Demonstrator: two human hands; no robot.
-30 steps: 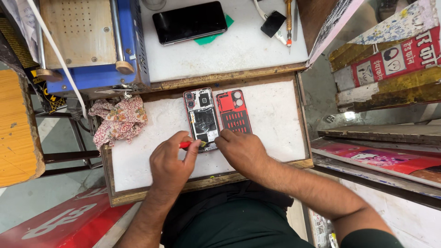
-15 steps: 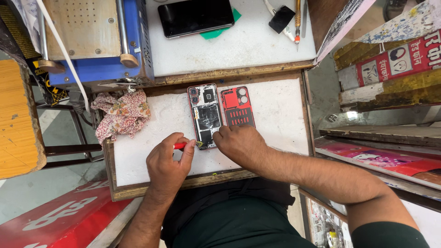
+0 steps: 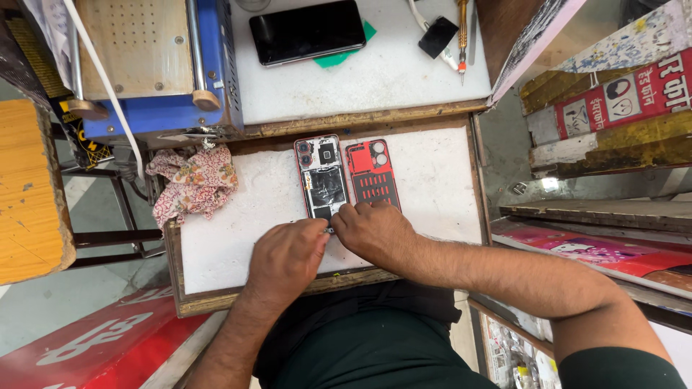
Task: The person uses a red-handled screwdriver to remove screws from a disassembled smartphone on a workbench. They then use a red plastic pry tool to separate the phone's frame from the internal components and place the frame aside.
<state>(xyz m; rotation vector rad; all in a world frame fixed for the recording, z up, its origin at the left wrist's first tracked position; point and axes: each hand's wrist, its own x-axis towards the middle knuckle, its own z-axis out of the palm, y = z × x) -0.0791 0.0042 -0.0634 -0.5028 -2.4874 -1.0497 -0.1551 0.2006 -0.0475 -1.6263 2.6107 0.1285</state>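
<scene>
Blue machine (image 3: 155,68) sits up top at the left, its corner hanging close over the white work board (image 3: 252,216). A flowered rag (image 3: 193,181) is bunched on the board's left edge. A black phone (image 3: 308,31) lies face-up on the upper shelf, a screwdriver (image 3: 462,32) to its right. Mid-board, the opened phone (image 3: 321,176) lies flat with the red back cover (image 3: 372,174) just beside it. Left hand (image 3: 287,258) and right hand (image 3: 375,232) meet at the opened phone's lower end, fingers curled tight. What they pinch, I can't tell. Bare board spreads left and right, wooden rim near the wrists.
</scene>
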